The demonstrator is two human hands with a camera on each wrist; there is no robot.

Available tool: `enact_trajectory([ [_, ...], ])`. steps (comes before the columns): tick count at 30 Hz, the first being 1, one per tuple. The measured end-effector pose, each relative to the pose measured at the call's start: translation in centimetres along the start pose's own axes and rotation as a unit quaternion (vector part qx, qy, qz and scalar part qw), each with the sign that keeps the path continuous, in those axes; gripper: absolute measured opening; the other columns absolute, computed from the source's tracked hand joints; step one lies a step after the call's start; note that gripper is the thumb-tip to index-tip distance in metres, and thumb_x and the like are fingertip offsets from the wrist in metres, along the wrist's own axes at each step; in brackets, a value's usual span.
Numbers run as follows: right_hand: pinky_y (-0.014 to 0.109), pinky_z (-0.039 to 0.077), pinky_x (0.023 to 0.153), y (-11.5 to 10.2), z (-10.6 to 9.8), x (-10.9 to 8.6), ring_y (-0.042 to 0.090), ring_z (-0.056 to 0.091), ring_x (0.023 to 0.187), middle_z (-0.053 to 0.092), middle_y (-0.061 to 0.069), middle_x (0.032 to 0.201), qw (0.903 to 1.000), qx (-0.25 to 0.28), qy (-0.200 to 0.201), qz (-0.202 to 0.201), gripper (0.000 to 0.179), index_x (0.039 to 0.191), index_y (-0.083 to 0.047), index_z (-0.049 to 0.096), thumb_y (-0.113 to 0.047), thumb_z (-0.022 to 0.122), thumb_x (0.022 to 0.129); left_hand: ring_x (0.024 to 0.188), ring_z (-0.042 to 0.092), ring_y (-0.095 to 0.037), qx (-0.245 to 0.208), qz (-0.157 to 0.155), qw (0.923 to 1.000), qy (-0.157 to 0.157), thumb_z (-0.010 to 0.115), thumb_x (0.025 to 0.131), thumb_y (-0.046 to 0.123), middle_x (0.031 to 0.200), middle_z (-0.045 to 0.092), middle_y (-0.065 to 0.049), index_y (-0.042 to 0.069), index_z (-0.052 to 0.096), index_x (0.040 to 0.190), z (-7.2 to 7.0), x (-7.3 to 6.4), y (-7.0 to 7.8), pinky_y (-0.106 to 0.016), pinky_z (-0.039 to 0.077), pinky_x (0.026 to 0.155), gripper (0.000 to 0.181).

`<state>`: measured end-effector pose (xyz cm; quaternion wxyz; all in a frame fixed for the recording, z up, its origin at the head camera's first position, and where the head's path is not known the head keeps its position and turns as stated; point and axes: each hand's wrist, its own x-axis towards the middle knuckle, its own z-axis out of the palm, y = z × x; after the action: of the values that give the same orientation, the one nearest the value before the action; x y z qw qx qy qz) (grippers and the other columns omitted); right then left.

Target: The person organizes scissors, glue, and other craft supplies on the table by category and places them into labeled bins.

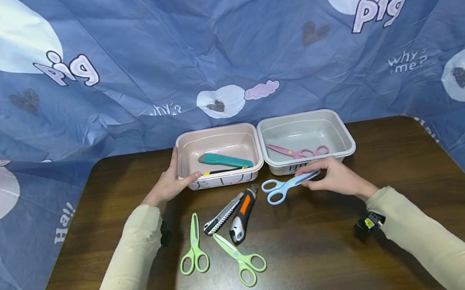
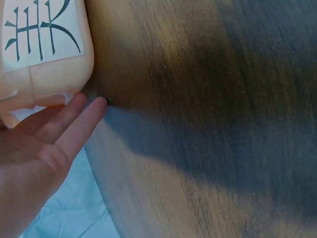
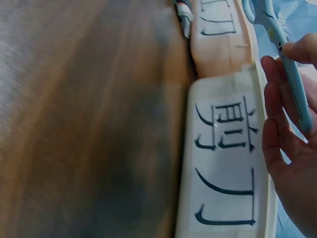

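Note:
My right hand (image 1: 337, 177) pinches a pair of light blue scissors (image 1: 282, 188) by the blade end, handles pointing left, just before the front wall of the grey bin (image 1: 350, 141). The right wrist view shows the scissors (image 3: 280, 39) between thumb and fingers. Pink scissors (image 1: 287, 151) lie inside that bin. My left hand (image 1: 168, 181) rests at the left front corner of the pale pink bin (image 1: 217, 131), thumb over the front rim, fingers straight along the side. In the pink bin lie a teal cutter (image 1: 225, 160) and a yellow-and-black thing (image 1: 224, 170), partly hidden by the rim.
Before the bins lie a silver-and-black box cutter (image 1: 223, 214) and an orange-and-black utility knife (image 1: 244, 215). Nearer are two pairs of green scissors (image 1: 193, 249) (image 1: 242, 262). The bins stand side by side with labels on their fronts, close to the blue curtain (image 1: 135, 54).

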<state>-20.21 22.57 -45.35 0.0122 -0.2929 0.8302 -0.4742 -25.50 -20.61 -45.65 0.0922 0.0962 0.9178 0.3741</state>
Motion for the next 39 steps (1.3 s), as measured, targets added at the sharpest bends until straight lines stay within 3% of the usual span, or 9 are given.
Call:
enact_trajectory([
  [5,0.02,0.045,0.074,0.0,-1.1,0.2,0.009,0.057,0.086,0.072,-0.001,0.094,0.9995,-0.013,0.03,-0.002,0.022,0.1,-0.006,0.076,-0.003,0.078,0.079,0.129,0.035,-0.051,0.001,-0.001,1.0,0.0,0.065,0.089,0.041,0.147,0.021,-0.038,0.007,-0.012,0.153,0.0,0.0,0.0,-0.056,0.027,0.106,0.106],
  [15,0.02,0.042,0.08,-0.6,-3.2,0.5,0.01,0.057,0.093,0.07,0.01,0.103,0.996,-0.041,0.054,0.058,0.027,0.108,-0.004,0.074,-0.008,0.077,0.081,0.129,0.034,-0.052,0.007,-0.002,1.0,-0.002,0.065,0.089,0.042,0.147,0.021,-0.039,0.006,-0.012,0.153,-0.1,0.0,0.1,-0.057,0.027,0.106,0.106],
  [22,0.017,0.043,0.072,0.1,-4.0,1.1,0.015,0.054,0.088,0.069,0.015,0.104,0.9921,-0.06,0.063,0.09,0.029,0.11,0.0,0.072,-0.007,0.076,0.082,0.13,0.033,-0.051,-0.001,-0.006,1.0,-0.004,0.065,0.089,0.041,0.147,0.02,-0.038,0.007,-0.011,0.153,-0.1,-0.1,0.2,-0.057,0.026,0.106,0.106],
  [32,0.019,0.043,0.057,0.7,-4.6,2.0,0.016,0.053,0.073,0.07,0.015,0.097,0.9917,-0.053,0.079,0.087,0.026,0.106,0.001,0.073,-0.008,0.076,0.082,0.132,0.031,-0.05,-0.001,-0.009,0.9999,-0.007,0.065,0.089,0.041,0.15,0.017,-0.036,0.009,-0.014,0.153,-0.1,-0.2,0.4,-0.056,0.025,0.107,0.106],
  [39,0.02,0.038,0.057,1.7,-4.2,2.8,0.013,0.049,0.07,0.07,0.015,0.097,0.9904,-0.062,0.081,0.093,0.023,0.104,0.001,0.073,-0.007,0.073,0.082,0.132,0.031,-0.051,-0.003,-0.01,0.9999,-0.006,0.066,0.089,0.041,0.15,0.016,-0.036,0.009,-0.014,0.153,-0.2,-0.2,0.4,-0.056,0.025,0.107,0.107],
])
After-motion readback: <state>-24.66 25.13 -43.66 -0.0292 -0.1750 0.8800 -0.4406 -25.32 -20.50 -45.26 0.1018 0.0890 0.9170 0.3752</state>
